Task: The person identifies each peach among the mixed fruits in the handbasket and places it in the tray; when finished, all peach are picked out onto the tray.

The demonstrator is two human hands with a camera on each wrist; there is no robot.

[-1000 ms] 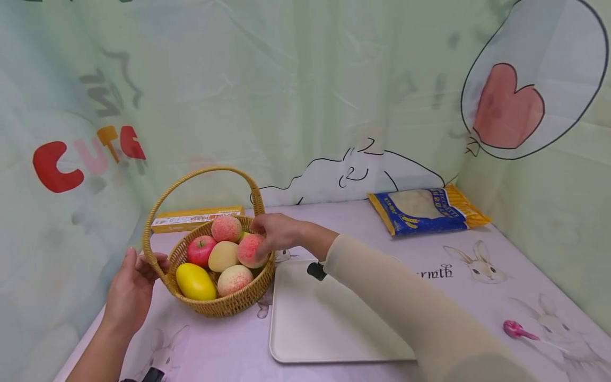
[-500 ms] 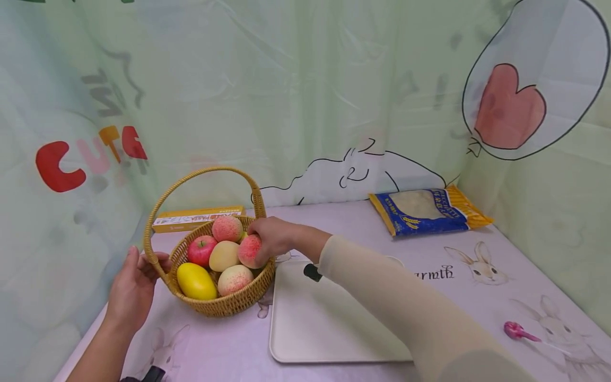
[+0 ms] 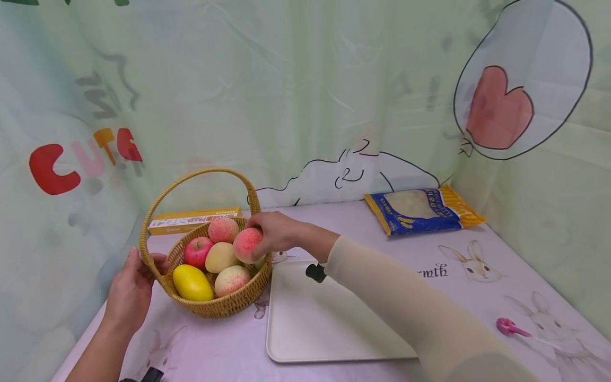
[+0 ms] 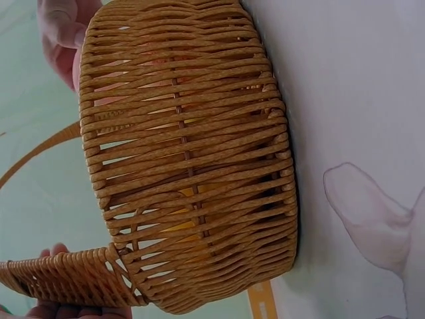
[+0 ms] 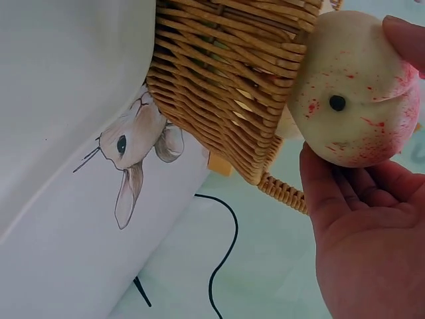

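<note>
Pale green curtain [image 3: 305, 106] walls the back and sides of the bench [image 3: 224, 350]. I see the right hand [image 3: 277, 233] with its grip narrowed on a peach [image 3: 245, 245], over the right rim of the wicker basket [image 3: 219, 309]; the left hand [image 3: 130, 297] bends its fingers round the handle [image 3: 217, 170] near its foot. I read a pasta box [image 3: 179, 223] close behind, a white tray [image 3: 296, 337] just beside the basket's right, and a blue-and-yellow bag [image 3: 415, 212] well apart.

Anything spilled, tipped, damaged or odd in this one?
Nothing spilled or tipped: the basket stands upright. The one oddity: a round black dot on the peach in the right hand, dark against pale skin; whether it's damage, I can't tell.
</note>
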